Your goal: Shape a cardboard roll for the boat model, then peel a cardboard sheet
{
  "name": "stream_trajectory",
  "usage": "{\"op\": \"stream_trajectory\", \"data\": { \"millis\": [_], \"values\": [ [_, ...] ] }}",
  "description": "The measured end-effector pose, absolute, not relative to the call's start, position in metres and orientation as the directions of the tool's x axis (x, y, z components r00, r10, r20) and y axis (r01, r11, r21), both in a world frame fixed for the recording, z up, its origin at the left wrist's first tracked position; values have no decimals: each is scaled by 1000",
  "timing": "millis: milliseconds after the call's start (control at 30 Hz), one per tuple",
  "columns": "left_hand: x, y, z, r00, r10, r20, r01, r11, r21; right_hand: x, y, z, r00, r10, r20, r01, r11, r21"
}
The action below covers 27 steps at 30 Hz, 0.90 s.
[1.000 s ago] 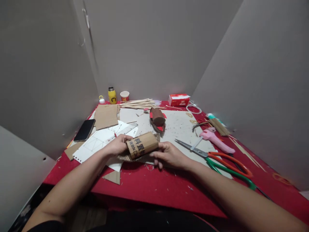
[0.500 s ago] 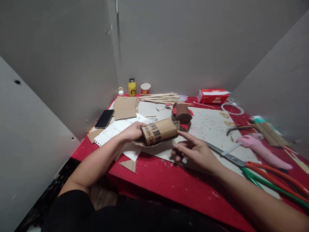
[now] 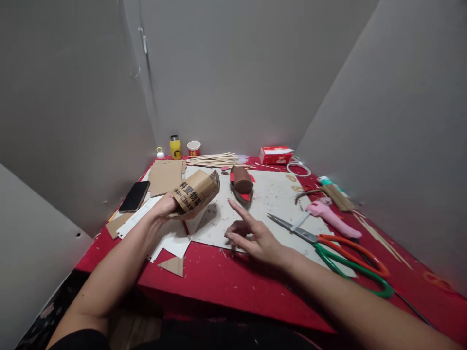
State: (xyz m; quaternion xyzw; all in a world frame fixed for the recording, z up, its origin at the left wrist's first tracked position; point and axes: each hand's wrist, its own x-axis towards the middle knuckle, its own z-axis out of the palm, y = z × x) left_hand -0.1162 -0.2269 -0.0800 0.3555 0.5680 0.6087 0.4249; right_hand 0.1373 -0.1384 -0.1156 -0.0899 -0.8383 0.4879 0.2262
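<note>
My left hand [image 3: 166, 206] grips the left end of a curved cardboard piece [image 3: 200, 188] printed with dark characters. That piece is held tilted above the work board, its right end raised and its edges rough. My right hand [image 3: 255, 238] is apart from it, holding nothing, with the index finger stretched out and the other fingers partly bent. Beyond the right fingertip, a brown rounded model [image 3: 242, 180] with red patches rests on the white board [image 3: 219, 226]. Large scissors [image 3: 310, 236] with orange and green handles lie right of this hand.
A pink glue gun [image 3: 333, 218] lies at the right. Wooden sticks [image 3: 215, 159], a yellow bottle [image 3: 175, 147], a paper cup [image 3: 193, 148] and a red box [image 3: 276, 155] line the back. At left are a phone [image 3: 134, 197], flat cardboard [image 3: 166, 179] and paper sheets [image 3: 171, 238].
The cardboard piece has tilted, its right end rising, and my right hand has come away from it. My view has turned to the right, so the table's contents appear further left.
</note>
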Motion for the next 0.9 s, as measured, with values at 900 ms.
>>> {"op": "stream_trajectory", "data": {
  "millis": [900],
  "values": [
    [-102,-227,-71,-330,943,-44,80,74,994,143,-120,-101,-703,582,409,16,587,-809]
  ]
}}
